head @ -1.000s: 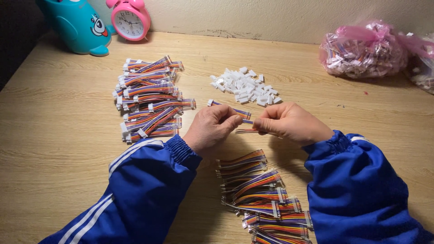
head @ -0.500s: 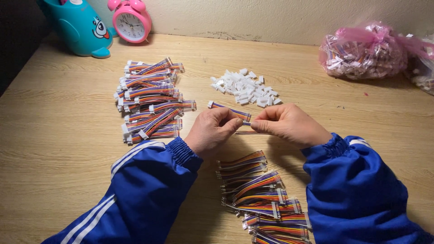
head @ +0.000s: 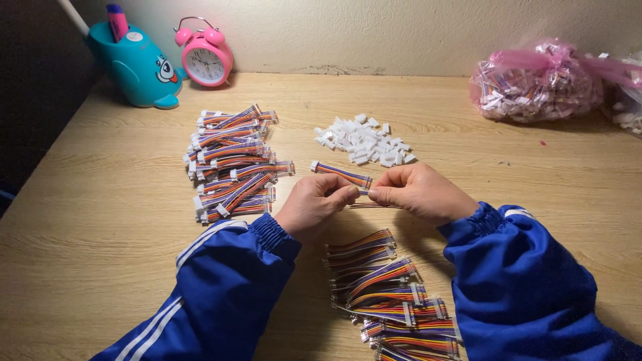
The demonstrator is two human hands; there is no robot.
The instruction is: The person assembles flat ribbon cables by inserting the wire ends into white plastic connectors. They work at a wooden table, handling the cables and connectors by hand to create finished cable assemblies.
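Observation:
My left hand (head: 314,204) and my right hand (head: 421,192) meet fingertip to fingertip over the wooden table (head: 100,220). Between them they pinch a short multicoloured ribbon cable (head: 341,174) with a white connector at its far left end; its near end is hidden in the fingers. What the right fingertips press on is too small to tell. A heap of small white plastic connectors (head: 364,139) lies just beyond the hands. A pile of cables (head: 234,164) lies to the left, and another pile of cables (head: 391,294) sits below my hands.
A teal cartoon-shaped holder (head: 137,63) and a pink alarm clock (head: 206,57) stand at the back left against the wall. A pink plastic bag of parts (head: 538,83) lies at the back right, with another bag at the right edge.
My hands have stayed together over the same spot, with only small finger movements on the cable. The piles have not moved.

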